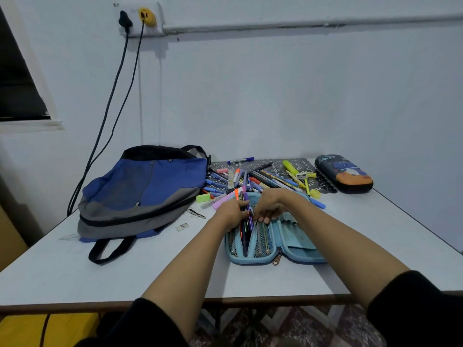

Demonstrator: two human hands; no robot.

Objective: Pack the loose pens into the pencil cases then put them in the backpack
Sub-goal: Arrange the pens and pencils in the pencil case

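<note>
A light blue pencil case (298, 246) lies unzipped and spread flat on the white table (150, 271), with pens under its mesh pockets. My left hand (231, 212) grips a bundle of pens (245, 221) standing in the case's left half. My right hand (269, 207) has its fingers curled over the mesh divider beside that bundle. A pile of loose pens and highlighters (253, 179) lies just behind the case. A dark space-print pencil case (343, 174) sits zipped at the back right. The blue and grey backpack (142, 194) lies flat on the left.
A patterned grey mat (280, 164) lies under the pen pile. Two black cables (110, 108) hang from a wall socket (140, 18) down behind the backpack. A green eraser (203, 197) and small scraps sit between backpack and case. The wall is close behind.
</note>
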